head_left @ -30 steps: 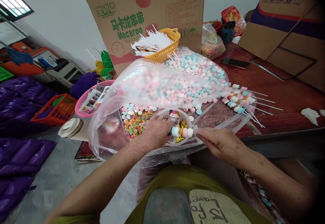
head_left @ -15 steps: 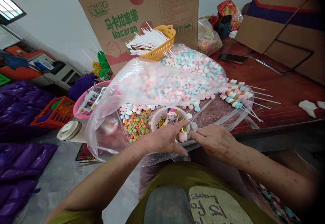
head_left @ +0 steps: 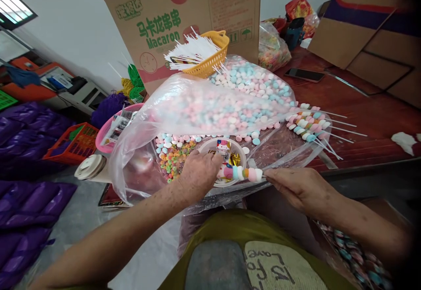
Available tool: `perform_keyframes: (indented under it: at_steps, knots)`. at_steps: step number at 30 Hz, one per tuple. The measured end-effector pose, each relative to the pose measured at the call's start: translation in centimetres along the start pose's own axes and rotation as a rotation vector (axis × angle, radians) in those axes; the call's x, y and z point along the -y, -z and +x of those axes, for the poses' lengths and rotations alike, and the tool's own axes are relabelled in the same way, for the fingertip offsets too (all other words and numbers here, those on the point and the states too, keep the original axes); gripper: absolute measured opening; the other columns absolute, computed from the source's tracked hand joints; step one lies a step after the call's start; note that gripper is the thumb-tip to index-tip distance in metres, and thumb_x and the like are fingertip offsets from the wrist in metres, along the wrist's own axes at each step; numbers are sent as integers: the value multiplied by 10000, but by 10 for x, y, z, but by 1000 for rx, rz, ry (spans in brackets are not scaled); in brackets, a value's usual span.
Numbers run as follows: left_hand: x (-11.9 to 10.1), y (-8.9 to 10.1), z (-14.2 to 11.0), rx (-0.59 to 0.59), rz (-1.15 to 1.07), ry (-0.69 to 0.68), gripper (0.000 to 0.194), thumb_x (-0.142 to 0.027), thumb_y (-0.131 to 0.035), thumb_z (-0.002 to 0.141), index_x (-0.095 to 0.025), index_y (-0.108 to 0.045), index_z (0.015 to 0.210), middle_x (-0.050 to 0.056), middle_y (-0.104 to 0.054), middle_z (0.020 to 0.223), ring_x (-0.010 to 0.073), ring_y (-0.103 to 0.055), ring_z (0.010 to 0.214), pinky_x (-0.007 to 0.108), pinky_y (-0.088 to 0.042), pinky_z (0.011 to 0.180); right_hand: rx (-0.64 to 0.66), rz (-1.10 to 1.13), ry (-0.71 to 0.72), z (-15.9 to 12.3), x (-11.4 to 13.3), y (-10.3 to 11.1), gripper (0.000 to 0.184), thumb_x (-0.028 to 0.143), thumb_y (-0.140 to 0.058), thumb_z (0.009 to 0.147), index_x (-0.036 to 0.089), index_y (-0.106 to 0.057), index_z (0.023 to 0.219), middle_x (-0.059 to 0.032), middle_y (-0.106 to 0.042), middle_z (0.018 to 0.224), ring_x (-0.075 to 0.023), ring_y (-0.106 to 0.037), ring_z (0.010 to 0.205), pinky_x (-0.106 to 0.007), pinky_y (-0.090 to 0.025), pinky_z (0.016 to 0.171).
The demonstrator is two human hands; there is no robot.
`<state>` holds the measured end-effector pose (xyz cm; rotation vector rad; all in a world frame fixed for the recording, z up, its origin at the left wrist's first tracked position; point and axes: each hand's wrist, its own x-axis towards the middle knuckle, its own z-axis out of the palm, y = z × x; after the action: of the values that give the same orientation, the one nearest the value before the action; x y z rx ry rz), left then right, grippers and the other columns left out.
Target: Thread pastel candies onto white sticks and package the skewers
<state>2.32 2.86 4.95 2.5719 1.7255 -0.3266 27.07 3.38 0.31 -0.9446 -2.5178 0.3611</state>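
My right hand (head_left: pixel 301 187) pinches the stick of a marshmallow skewer (head_left: pixel 251 174). The skewer lies level, its white, pink, orange and blue pieces pointing left. At its left end, the closed fingers of my left hand (head_left: pixel 199 172) grip a small printed packet (head_left: pixel 226 171); whether the stick passes through it I cannot tell. Just beneath is a round clear tub (head_left: pixel 244 146), holding another printed packet (head_left: pixel 223 146) and gold twist ties (head_left: pixel 234 159). Fruit-coloured cereal rings (head_left: pixel 174 158) lie beside my left hand, partly hidden by it.
A large plastic bag of marshmallows (head_left: pixel 223 101) spreads behind the tub. Above it sits a yellow basket of white sticks (head_left: pixel 212 62), before a cardboard box (head_left: pixel 158 0). Finished skewers (head_left: pixel 307 125) lie right, near a phone (head_left: pixel 305 75). A pink basket (head_left: pixel 105 143) and lidded cup (head_left: pixel 90 167) stand left.
The skewer dipped by the tub while my left hand spread its fingers. Now it is raised level again, farther right, and my left fingers have closed on a printed packet at its end.
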Motion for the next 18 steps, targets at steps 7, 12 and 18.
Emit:
perform_keyframes:
  at_steps: [7, 12, 18]
  knots:
    - [-2, 4, 1, 125, -237, -53, 335, -429, -635, 724, -168, -558, 919, 57, -650, 805, 233, -608, 775, 293, -425, 653, -21, 188, 58, 8, 1, 16, 250, 223, -383, 913, 175, -618, 846, -15, -628, 668, -123, -564, 603, -221, -395, 547]
    - [10, 9, 2, 270, -782, -158, 401, -440, -726, 628, -187, -577, 901, -27, -607, 795, 146, -557, 738, 213, -391, 600, -181, -397, 443, 10, -9, 30, 250, 83, -383, 867, 162, -588, 987, -39, -654, 729, -159, -550, 650, -306, -388, 625]
    - [10, 14, 2, 209, -620, -49, 298, -449, -693, 645, -183, -580, 718, -61, -505, 597, 93, -450, 562, 199, -296, 504, -122, -443, 491, 6, -6, 35, 246, 104, -367, 888, 178, -551, 1033, -29, -624, 726, -146, -522, 655, -318, -387, 649]
